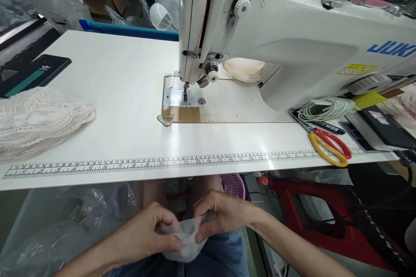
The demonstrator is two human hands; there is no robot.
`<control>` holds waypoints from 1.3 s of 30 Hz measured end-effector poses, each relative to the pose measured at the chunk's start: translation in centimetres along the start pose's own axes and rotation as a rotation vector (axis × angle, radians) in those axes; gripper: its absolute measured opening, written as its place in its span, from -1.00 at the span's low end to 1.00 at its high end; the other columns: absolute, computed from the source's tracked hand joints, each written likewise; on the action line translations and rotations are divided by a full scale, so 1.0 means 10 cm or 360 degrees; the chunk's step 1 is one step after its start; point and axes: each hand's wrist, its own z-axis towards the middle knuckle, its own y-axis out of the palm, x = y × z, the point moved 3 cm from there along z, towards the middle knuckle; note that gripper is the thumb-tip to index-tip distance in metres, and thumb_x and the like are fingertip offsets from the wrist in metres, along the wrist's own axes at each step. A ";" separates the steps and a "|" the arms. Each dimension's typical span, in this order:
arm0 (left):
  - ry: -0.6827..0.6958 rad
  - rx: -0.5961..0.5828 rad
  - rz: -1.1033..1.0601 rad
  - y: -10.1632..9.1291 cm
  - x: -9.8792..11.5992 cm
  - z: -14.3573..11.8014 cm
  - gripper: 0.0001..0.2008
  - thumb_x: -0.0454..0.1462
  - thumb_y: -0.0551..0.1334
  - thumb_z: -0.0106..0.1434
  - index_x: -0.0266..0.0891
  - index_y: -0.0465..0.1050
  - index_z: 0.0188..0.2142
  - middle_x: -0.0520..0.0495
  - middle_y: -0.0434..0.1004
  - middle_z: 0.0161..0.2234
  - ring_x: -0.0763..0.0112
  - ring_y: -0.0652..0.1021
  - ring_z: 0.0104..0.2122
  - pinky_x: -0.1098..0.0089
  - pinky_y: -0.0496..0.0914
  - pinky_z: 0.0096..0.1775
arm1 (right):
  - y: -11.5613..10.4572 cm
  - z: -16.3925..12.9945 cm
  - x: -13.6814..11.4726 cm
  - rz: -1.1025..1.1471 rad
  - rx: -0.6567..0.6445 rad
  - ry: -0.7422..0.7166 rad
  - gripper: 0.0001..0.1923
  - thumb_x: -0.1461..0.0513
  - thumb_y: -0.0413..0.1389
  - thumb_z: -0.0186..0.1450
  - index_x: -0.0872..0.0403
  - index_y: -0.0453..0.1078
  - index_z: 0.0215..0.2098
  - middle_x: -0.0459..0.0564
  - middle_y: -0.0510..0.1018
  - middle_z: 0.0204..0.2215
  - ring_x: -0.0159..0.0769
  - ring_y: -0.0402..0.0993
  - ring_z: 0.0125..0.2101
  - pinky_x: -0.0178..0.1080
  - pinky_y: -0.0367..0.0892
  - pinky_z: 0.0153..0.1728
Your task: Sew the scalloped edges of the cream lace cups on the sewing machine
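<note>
A small, thin, whitish piece of see-through material (185, 246) is pinched between both hands above the lap, below the table's front edge. My left hand (159, 229) grips its left side between thumb and curled fingers. On the opposite side my right hand (216, 216) holds it the same way, thumb pointing down and inward. Whether it is fabric or a thin plastic bag, I cannot tell. Beyond the hands stands a white sewing machine (276, 30) with its needle and presser foot over the metal plate.
A stack of cream lace fabric (42, 121) lies at the table's left, near a dark phone-like case (35, 73). Yellow-and-red scissors (328, 147), a coil of pale cord (326, 109) and a black box (383, 125) sit at the right. A ruler strip (175, 162) runs along the front edge.
</note>
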 end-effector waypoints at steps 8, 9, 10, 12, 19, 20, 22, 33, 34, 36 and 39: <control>0.0064 -0.0042 -0.0278 -0.05 -0.09 -0.06 -0.65 -0.05 0.37 0.02 -0.35 0.58 -0.44 0.04 0.33 -0.59 0.53 0.26 -0.53 0.52 0.07 -0.48 | -0.04 -0.07 0.09 0.0287 0.0041 0.0017 -0.63 0.04 0.31 0.04 0.20 0.54 -0.39 -0.07 0.48 -0.50 -0.47 0.37 -0.47 -0.44 0.27 -0.43; 0.0073 -0.0071 -0.0321 -0.05 -0.08 -0.07 -0.64 -0.04 0.38 0.01 -0.34 0.58 -0.43 0.04 0.35 -0.58 0.52 0.27 -0.52 0.52 0.08 -0.47 | -0.04 -0.06 0.09 0.0306 0.0041 0.0010 -0.63 0.04 0.31 0.03 0.20 0.54 -0.39 -0.07 0.48 -0.49 -0.47 0.38 -0.47 -0.44 0.27 -0.42; 0.0078 -0.0099 -0.0366 -0.04 -0.07 -0.07 -0.64 -0.04 0.39 -0.01 -0.33 0.58 -0.41 0.03 0.38 -0.56 0.51 0.30 -0.51 0.52 0.11 -0.46 | -0.04 -0.06 0.10 0.0328 0.0040 0.0005 -0.64 0.04 0.31 0.03 0.20 0.54 -0.39 -0.07 0.48 -0.49 -0.46 0.38 -0.46 -0.43 0.28 -0.42; 0.0071 -0.0135 -0.0433 -0.04 -0.06 -0.08 -0.64 -0.07 0.44 -0.08 -0.32 0.57 -0.39 0.02 0.42 -0.52 0.49 0.33 -0.48 0.52 0.14 -0.43 | -0.06 -0.06 0.10 0.0354 0.0031 0.0002 -0.67 0.08 0.32 0.04 0.19 0.53 -0.40 -0.07 0.48 -0.48 -0.45 0.39 -0.45 -0.41 0.29 -0.39; -0.0011 -0.0058 -0.0484 -0.06 -0.09 -0.06 -0.57 -0.05 0.47 -0.16 -0.35 0.57 -0.41 0.00 0.44 -0.53 0.50 0.33 -0.50 0.52 0.14 -0.44 | -0.11 -0.11 0.14 0.0377 0.0005 0.0026 -0.76 0.16 0.34 0.04 0.18 0.54 -0.40 -0.07 0.48 -0.49 -0.45 0.38 -0.45 -0.41 0.29 -0.39; -0.0008 -0.0083 -0.0511 -0.06 -0.09 -0.06 -0.58 -0.05 0.47 -0.16 -0.35 0.58 -0.41 -0.02 0.46 -0.52 0.49 0.35 -0.49 0.51 0.15 -0.43 | -0.12 -0.11 0.14 0.0382 0.0005 0.0022 -0.75 0.16 0.34 0.03 0.19 0.54 -0.41 -0.07 0.48 -0.49 -0.45 0.38 -0.45 -0.41 0.28 -0.39; 0.0001 -0.0116 -0.0541 -0.06 -0.08 -0.05 -0.59 -0.05 0.47 -0.15 -0.34 0.59 -0.41 -0.04 0.48 -0.52 0.48 0.37 -0.49 0.51 0.16 -0.43 | -0.12 -0.11 0.13 0.0391 -0.0004 0.0019 -0.75 0.17 0.35 0.02 0.19 0.54 -0.41 -0.07 0.48 -0.48 -0.45 0.39 -0.44 -0.41 0.28 -0.38; 0.0055 -0.0108 -0.0427 -0.08 -0.14 -0.05 -0.67 -0.05 0.46 -0.14 -0.25 0.62 -0.46 0.01 0.46 -0.57 0.51 0.36 -0.52 0.53 0.17 -0.45 | -0.08 -0.11 0.08 0.0431 -0.0048 -0.0051 -0.70 0.13 0.32 0.06 0.22 0.54 -0.37 -0.02 0.49 -0.44 -0.40 0.42 -0.40 -0.36 0.31 -0.33; 0.0064 -0.0101 -0.0412 -0.08 -0.15 -0.05 -0.67 -0.05 0.46 -0.14 -0.25 0.62 -0.46 0.02 0.46 -0.58 0.52 0.35 -0.53 0.54 0.15 -0.46 | -0.07 -0.11 0.07 0.0415 -0.0046 -0.0069 -0.68 0.11 0.31 0.06 0.23 0.54 -0.38 -0.02 0.49 -0.45 -0.39 0.42 -0.40 -0.36 0.31 -0.33; 0.0083 -0.0099 -0.0380 -0.08 -0.16 -0.05 -0.68 -0.06 0.46 -0.13 -0.25 0.62 -0.47 0.01 0.45 -0.60 0.54 0.33 -0.55 0.54 0.13 -0.48 | -0.05 -0.11 0.06 0.0374 -0.0029 -0.0096 -0.66 0.08 0.31 0.06 0.23 0.53 -0.38 -0.02 0.49 -0.45 -0.39 0.42 -0.40 -0.37 0.31 -0.34; 0.0068 -0.0108 -0.0374 -0.08 -0.17 -0.04 -0.69 -0.06 0.45 -0.11 -0.25 0.62 -0.47 0.01 0.45 -0.59 0.54 0.33 -0.55 0.54 0.14 -0.47 | -0.01 -0.11 0.06 0.0296 0.0026 -0.0101 -0.63 0.05 0.31 0.04 0.20 0.52 -0.37 -0.07 0.48 -0.46 -0.44 0.39 -0.44 -0.41 0.28 -0.40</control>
